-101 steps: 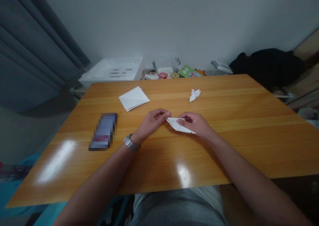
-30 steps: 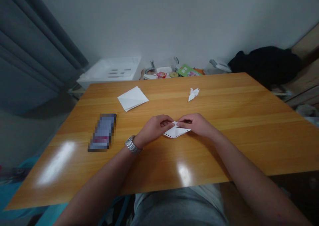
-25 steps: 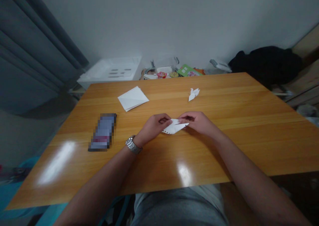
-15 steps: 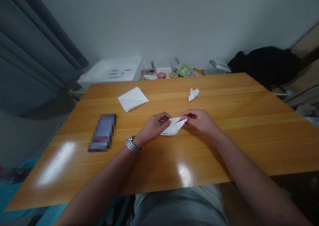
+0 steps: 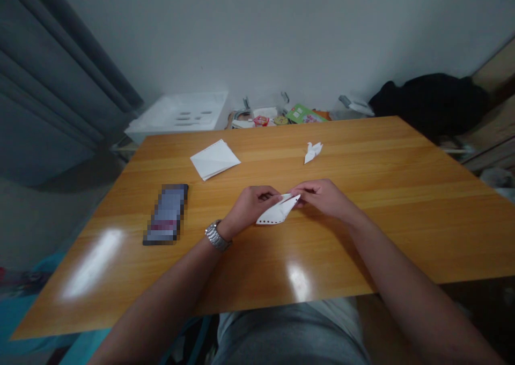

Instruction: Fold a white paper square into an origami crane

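Note:
Between my hands is a folded sheet of white paper (image 5: 276,213) with a row of punched holes along its near edge. My left hand (image 5: 251,206) pinches its left side, thumb on top. At the right corner, my right hand (image 5: 322,196) holds the paper between thumb and fingers. Parts of the folds are hidden by my fingers. Farther back on the table lies a small white paper crane (image 5: 313,152). A stack of white paper (image 5: 215,160) rests to the left, beyond my left hand.
A phone (image 5: 167,214) with a blurred screen lies on the wooden table (image 5: 402,220) at the left. Behind the far edge stand a white tray (image 5: 173,110) and a green booklet (image 5: 303,114) among small items. Black cloth (image 5: 430,102) is piled at the far right.
The paper has tilted and its near edge has dropped slightly toward me. My left thumb has moved right along its upper edge. My right hand keeps hold of the corner.

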`<state>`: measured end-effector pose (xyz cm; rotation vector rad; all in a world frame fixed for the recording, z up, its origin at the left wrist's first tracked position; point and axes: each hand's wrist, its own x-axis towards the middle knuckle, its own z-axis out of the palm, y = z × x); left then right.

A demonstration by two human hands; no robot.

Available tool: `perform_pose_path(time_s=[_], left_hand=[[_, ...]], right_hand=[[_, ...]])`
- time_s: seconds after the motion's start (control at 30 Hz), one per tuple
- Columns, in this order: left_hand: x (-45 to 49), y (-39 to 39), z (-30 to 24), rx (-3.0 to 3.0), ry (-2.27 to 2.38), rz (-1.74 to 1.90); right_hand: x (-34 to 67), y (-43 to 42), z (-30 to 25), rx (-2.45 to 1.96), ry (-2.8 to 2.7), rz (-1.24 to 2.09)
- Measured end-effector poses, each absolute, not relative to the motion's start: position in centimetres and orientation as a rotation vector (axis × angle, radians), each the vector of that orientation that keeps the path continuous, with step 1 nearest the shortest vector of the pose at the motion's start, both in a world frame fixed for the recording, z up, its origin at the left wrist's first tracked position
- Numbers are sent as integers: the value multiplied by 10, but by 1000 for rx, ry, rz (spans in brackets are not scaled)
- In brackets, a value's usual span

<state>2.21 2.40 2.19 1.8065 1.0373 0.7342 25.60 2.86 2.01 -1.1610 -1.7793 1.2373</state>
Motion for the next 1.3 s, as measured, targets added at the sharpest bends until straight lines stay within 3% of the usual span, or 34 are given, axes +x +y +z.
perform_pose_path(time_s=[0.8,1.03,1.3], left_hand=[[23,26,14,1779,1085,836],[22,32,10,1626,1133,988],[21,37,7,1526,1151,1137]], right_hand=[[256,30,20,-1100,-1654,1277],[249,30,14,-1122,-1371,1417],[238,21,12,-1112,-1468,1493]])
